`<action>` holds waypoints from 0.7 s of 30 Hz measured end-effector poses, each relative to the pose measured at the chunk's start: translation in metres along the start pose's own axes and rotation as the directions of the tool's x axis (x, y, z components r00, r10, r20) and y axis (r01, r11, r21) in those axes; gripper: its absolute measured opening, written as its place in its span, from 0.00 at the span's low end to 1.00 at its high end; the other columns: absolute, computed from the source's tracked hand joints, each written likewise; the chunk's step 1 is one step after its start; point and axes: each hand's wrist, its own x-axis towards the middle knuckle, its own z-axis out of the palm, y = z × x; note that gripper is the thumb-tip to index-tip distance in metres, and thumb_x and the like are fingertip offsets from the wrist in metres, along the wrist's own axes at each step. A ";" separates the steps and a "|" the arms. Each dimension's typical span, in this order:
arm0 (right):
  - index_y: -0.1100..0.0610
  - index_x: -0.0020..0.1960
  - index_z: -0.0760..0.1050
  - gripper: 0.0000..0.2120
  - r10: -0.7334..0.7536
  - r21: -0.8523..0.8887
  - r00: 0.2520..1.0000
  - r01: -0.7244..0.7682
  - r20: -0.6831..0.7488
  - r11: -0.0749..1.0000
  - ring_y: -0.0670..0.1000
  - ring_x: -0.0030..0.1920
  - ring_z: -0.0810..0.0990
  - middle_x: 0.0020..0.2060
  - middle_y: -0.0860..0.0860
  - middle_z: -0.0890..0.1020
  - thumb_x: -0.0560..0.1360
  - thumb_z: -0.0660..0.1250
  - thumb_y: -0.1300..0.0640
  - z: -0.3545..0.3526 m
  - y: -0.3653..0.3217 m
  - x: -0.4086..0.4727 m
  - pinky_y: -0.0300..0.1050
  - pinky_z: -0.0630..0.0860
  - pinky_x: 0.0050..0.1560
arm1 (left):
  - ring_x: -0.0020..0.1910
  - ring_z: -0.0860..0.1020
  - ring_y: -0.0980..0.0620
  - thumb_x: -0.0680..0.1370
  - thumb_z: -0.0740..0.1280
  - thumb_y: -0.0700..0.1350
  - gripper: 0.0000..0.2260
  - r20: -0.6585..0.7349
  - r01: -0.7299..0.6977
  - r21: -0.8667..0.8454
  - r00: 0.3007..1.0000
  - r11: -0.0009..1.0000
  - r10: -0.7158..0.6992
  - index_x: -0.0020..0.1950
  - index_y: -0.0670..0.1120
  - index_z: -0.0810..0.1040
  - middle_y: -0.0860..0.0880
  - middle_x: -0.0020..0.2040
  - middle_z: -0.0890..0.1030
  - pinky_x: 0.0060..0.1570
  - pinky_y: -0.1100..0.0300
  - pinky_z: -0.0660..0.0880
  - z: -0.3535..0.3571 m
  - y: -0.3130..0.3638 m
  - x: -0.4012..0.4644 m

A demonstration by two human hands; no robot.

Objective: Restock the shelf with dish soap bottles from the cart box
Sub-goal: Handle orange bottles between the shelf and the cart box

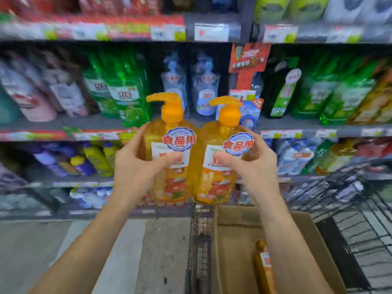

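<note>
I hold two orange dish soap bottles with orange pump tops upright and side by side in front of the shelves. My left hand [135, 166] grips the left bottle [169, 179] around its middle. My right hand [252, 168] grips the right bottle [214, 183] the same way. Both bottles hang above the cart's front edge. Below, an open cardboard box [235, 240] sits in the wire cart [199, 251], and another orange bottle [264, 266] lies inside it, partly hidden by my right forearm.
The shelf [89, 122] behind the bottles carries green, clear-blue and pink bottles, with a gap at the middle. The lower shelf [63, 183] holds purple and yellow bottles. A red promo sign [248, 60] hangs at centre right. Grey floor [42, 251] lies left of the cart.
</note>
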 end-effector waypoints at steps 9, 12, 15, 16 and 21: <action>0.59 0.60 0.80 0.24 -0.172 0.035 0.984 0.170 0.055 0.985 0.38 0.38 0.83 0.42 0.46 0.86 0.65 0.80 0.64 0.101 -0.085 -0.011 0.31 0.77 0.32 | 0.49 0.85 0.52 0.66 0.78 0.42 0.23 -0.001 -0.201 -0.045 0.980 0.979 0.201 0.60 0.51 0.80 0.53 0.48 0.87 0.49 0.55 0.82 -0.098 0.082 0.022; 0.55 0.55 0.81 0.19 -0.229 0.043 0.972 0.227 0.047 0.973 0.39 0.39 0.83 0.38 0.43 0.86 0.65 0.80 0.61 0.125 -0.104 -0.009 0.31 0.77 0.34 | 0.51 0.84 0.50 0.65 0.77 0.44 0.24 0.016 -0.260 -0.066 0.965 0.963 0.262 0.60 0.51 0.79 0.52 0.49 0.86 0.48 0.57 0.82 -0.121 0.106 0.034; 0.54 0.53 0.82 0.20 -0.271 0.049 0.962 0.269 0.043 0.962 0.44 0.43 0.85 0.41 0.45 0.87 0.62 0.81 0.55 0.141 -0.123 -0.002 0.34 0.78 0.39 | 0.51 0.84 0.51 0.63 0.77 0.47 0.26 0.001 -0.308 -0.091 0.951 0.947 0.309 0.61 0.49 0.79 0.52 0.50 0.86 0.50 0.53 0.82 -0.132 0.124 0.048; 0.53 0.51 0.83 0.18 -0.282 0.057 0.959 0.279 0.043 0.959 0.44 0.43 0.85 0.41 0.46 0.87 0.62 0.81 0.54 0.146 -0.129 0.002 0.35 0.79 0.40 | 0.51 0.84 0.51 0.63 0.78 0.48 0.27 -0.006 -0.316 -0.095 0.948 0.944 0.317 0.61 0.49 0.80 0.52 0.50 0.86 0.51 0.52 0.82 -0.134 0.129 0.053; 0.53 0.46 0.83 0.16 -0.333 0.107 0.942 0.328 0.031 0.938 0.46 0.41 0.86 0.40 0.47 0.87 0.60 0.79 0.54 0.155 -0.155 0.024 0.40 0.81 0.40 | 0.50 0.85 0.50 0.63 0.78 0.48 0.25 0.017 -0.335 -0.133 0.940 0.933 0.340 0.60 0.47 0.81 0.51 0.49 0.86 0.52 0.47 0.81 -0.136 0.151 0.081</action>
